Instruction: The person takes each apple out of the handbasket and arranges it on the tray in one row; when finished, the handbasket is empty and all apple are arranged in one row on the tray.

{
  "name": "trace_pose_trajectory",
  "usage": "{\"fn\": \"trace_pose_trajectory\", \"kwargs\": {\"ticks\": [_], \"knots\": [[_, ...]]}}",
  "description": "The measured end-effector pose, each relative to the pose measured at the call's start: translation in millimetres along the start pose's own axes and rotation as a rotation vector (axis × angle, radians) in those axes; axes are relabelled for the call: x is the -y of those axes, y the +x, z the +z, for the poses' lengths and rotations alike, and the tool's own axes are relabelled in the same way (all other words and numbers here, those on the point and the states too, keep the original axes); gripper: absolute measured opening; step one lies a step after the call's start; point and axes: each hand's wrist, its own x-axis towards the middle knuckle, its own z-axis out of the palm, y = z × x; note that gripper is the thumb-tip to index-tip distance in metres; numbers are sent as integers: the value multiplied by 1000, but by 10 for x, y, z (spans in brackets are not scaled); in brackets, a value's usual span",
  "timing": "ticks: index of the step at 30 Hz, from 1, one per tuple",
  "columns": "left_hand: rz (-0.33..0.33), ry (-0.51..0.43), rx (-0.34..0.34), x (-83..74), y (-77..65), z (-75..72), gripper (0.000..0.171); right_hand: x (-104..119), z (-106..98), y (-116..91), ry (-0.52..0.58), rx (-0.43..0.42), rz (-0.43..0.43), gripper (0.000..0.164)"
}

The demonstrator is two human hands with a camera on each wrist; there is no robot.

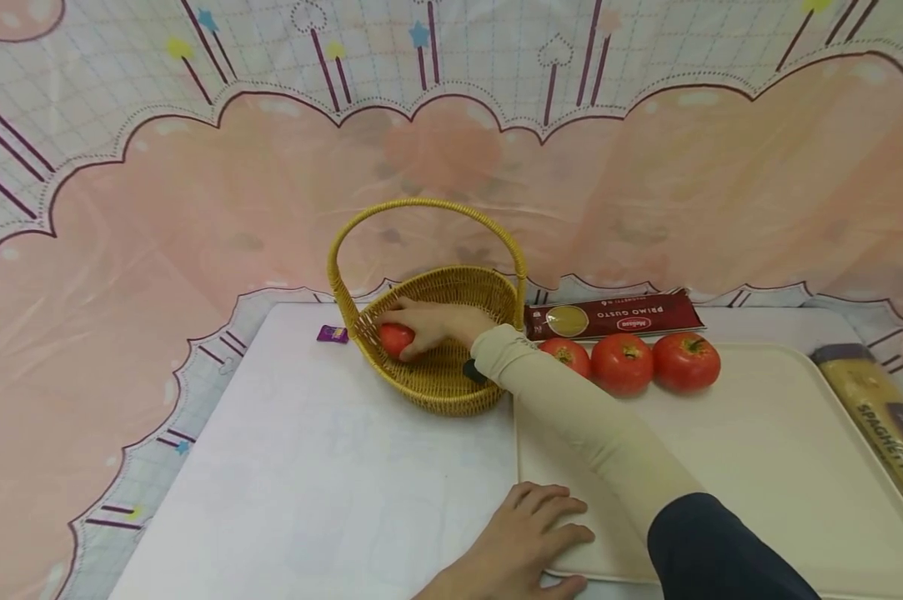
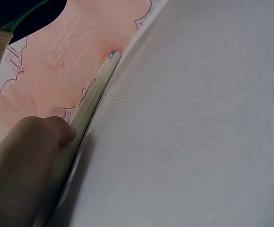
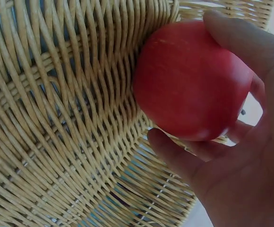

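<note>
My right hand (image 1: pixel 430 323) reaches into a yellow wicker basket (image 1: pixel 451 403) and grips a red apple (image 1: pixel 395 340) at its left side. In the right wrist view, fingers and thumb curve round the apple (image 3: pixel 189 80), close against the woven wall (image 3: pixel 71 104). My left hand (image 1: pixel 522 537) rests with spread fingers on the near left corner of a cream tray (image 1: pixel 781 467). The left wrist view shows part of that hand (image 2: pixel 26 156) beside the tray's edge (image 2: pixel 92 99). Three more red apples (image 1: pixel 622 365) sit in a row along the tray's back edge.
A dark red spaghetti packet (image 1: pixel 616 317) lies behind the apples. Along the tray's right side is a yellow spaghetti bag (image 1: pixel 882 417). A small purple packet (image 1: pixel 333 334) lies left of the basket, whose tall handle (image 1: pixel 421 202) arches above it. Patterned cloth hangs behind the white table (image 1: pixel 293 500).
</note>
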Motion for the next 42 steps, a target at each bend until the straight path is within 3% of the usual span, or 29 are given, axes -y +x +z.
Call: {"fn": "trace_pose_trajectory", "kwargs": {"ticks": [17,26,42], "knots": [[10,7,-15,11,-14,18,35,15,43,-93,-24,-52,-30,63],[13,-6,-59,18,-10,43,35,12,-40,-169,8,-84,-46,64],[7,-19,-70,12,-15,62,34,22,-152,-376,11,-125,-50,64]]}}
